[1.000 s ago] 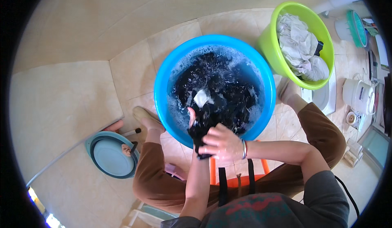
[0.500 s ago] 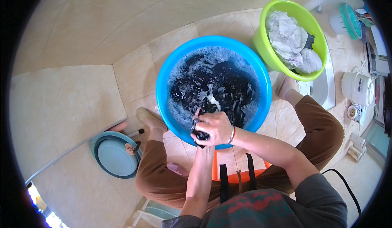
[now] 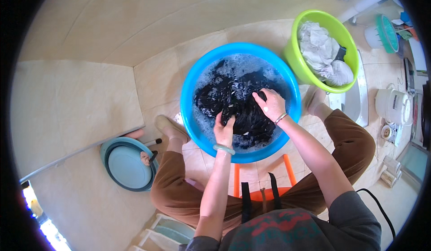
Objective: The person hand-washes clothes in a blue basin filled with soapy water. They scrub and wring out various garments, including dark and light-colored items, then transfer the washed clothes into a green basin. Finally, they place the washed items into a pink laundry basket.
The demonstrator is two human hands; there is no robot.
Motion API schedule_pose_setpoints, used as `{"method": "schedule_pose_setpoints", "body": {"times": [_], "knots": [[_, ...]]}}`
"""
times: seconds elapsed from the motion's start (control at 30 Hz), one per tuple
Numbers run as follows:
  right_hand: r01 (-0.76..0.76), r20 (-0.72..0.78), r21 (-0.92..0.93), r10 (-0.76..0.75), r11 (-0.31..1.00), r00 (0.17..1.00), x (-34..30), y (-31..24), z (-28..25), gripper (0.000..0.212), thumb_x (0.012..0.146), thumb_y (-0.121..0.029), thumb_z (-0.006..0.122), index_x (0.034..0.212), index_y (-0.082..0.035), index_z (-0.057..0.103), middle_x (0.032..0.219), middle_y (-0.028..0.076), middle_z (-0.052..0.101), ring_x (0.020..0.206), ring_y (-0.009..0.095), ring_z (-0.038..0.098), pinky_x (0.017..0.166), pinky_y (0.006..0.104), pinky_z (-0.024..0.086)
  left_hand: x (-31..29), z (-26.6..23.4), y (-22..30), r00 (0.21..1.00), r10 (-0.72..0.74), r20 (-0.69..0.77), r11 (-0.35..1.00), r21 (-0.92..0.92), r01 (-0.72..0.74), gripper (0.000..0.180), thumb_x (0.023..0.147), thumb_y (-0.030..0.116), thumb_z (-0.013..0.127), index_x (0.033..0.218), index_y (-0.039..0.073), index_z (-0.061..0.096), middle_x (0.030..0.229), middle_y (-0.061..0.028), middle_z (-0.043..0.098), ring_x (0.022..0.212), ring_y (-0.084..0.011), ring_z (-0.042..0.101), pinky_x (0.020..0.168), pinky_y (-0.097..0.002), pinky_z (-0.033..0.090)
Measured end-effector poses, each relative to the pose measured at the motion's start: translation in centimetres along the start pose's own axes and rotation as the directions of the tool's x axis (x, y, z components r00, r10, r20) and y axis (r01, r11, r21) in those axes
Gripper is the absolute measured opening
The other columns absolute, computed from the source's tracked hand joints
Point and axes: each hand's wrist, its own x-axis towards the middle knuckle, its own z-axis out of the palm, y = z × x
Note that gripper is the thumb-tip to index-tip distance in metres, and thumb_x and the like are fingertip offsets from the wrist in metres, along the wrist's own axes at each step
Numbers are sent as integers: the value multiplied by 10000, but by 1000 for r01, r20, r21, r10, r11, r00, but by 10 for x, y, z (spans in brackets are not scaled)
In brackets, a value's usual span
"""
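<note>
Dark cloth (image 3: pixel 251 118) is gripped by both hands over the near half of a blue basin (image 3: pixel 186 103). A fold appears to be pinched between the thumb and fingers of the left hand (image 3: pixel 224 127); farther off and to the right, a bunch is grasped by the right hand (image 3: pixel 271 105), its fingertips partly hidden by fabric. The cloth is spread through water topped with white foam (image 3: pixel 246 61). By judgement, soaked fabric is being gathered and worked by hand; for the next move, a firm, even hold on heavy, slippery folds seems to be called for. At the far right, just beyond the rim, white cloth (image 3: pixel 318 49) is held in a green tub (image 3: pixel 297 62). To the left, well apart, a grey-blue basin (image 3: pixel 129 168) is seen.
</note>
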Motion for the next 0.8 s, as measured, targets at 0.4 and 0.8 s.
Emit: {"method": "schedule_pose_setpoints", "body": {"times": [0.4, 0.8], "knots": [[-289, 396, 784, -84, 550, 914, 3, -61, -70, 483, 825, -279, 751, 1199, -39, 561, 1090, 65, 618, 994, 146, 602, 816, 289, 516, -60, 64, 107, 831, 349, 434, 906, 70, -417, 964, 749, -40, 764, 1509, 136, 198, 1283, -120, 540, 1073, -205, 573, 943, -319, 474], [182, 118, 148, -200, 972, 973, 38, 47, -16, 625, 712, -179, 777, 1293, -194, 546, 1395, 104, 471, 1291, 341, 433, 1041, 447, 405, 37, -3, -2, 833, 417, 364, 387, 758, -525, 1046, 641, 126, 854, 1505, 153, 265, 1529, -238, 230, 1393, -407, 284, 1133, -446, 288]]}}
